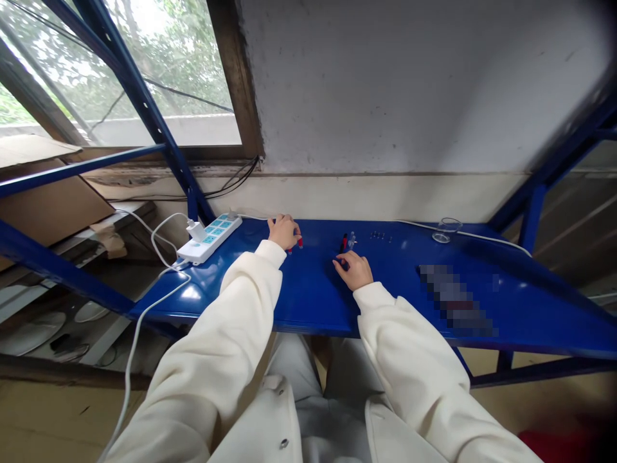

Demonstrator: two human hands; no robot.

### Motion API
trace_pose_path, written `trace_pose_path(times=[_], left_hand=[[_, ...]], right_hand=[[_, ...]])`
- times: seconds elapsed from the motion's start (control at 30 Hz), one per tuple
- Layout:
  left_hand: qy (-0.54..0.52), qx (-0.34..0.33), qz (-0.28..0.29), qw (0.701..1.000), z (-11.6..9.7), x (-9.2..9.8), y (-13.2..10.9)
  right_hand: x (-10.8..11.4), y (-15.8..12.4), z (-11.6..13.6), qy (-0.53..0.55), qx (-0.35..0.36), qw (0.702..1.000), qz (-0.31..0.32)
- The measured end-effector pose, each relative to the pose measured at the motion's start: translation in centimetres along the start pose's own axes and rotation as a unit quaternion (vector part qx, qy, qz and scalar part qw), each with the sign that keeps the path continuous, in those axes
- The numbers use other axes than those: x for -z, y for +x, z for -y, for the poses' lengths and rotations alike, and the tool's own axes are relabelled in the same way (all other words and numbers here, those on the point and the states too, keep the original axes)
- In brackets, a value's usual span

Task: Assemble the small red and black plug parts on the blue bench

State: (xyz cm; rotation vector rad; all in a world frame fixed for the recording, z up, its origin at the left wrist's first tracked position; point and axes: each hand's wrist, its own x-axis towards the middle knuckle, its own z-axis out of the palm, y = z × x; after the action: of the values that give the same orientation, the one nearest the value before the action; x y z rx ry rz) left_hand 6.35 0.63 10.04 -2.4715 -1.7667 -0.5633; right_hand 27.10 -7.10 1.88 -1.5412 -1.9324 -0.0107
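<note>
My left hand [284, 232] is over the back left of the blue table, its fingers bent down and closed around a small red piece [300, 242]. Part of that piece is covered by the fingers. Further right, my right hand [355, 270] rests low on the table with thumb and fingers curled together. Something dark shows between its fingertips, too small to name. Just beyond them lie a slim black-and-red piece [343, 244] and a small clear plastic piece [352, 240]. Several tiny metal parts [378, 236], perhaps screws, are lined up behind and to the right.
A white power strip [212, 238] with a plug in it sits at the table's left end. A clear round container [441, 236] stands at the back right, by a white cable [486, 238]. A pixelated dark object [453, 301] lies right. Blue frame posts flank the table [308, 296].
</note>
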Motion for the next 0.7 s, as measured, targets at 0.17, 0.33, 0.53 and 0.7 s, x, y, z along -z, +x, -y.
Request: trace_pose_path(times=[0.17, 0.33, 0.53, 0.7], left_hand=[[0.007, 0.010, 0.012, 1.000, 0.60, -0.63, -0.20], [0.019, 0.016, 0.030, 0.999, 0.92, -0.91, -0.50], [0.030, 0.027, 0.038, 0.998, 1.01, -0.93, -0.70], [0.029, 0.028, 0.048, 0.998, 1.10, -0.85, -0.60]], right_hand=[[-0.08, 0.02, -0.11, 0.011, -0.003, 1.000, -0.001], [-0.04, 0.02, -0.14, 0.020, -0.009, 1.000, 0.006], [-0.06, 0.01, -0.15, 0.028, -0.013, 1.000, 0.001], [-0.37, 0.02, -0.43, 0.037, 0.005, 0.999, -0.024]])
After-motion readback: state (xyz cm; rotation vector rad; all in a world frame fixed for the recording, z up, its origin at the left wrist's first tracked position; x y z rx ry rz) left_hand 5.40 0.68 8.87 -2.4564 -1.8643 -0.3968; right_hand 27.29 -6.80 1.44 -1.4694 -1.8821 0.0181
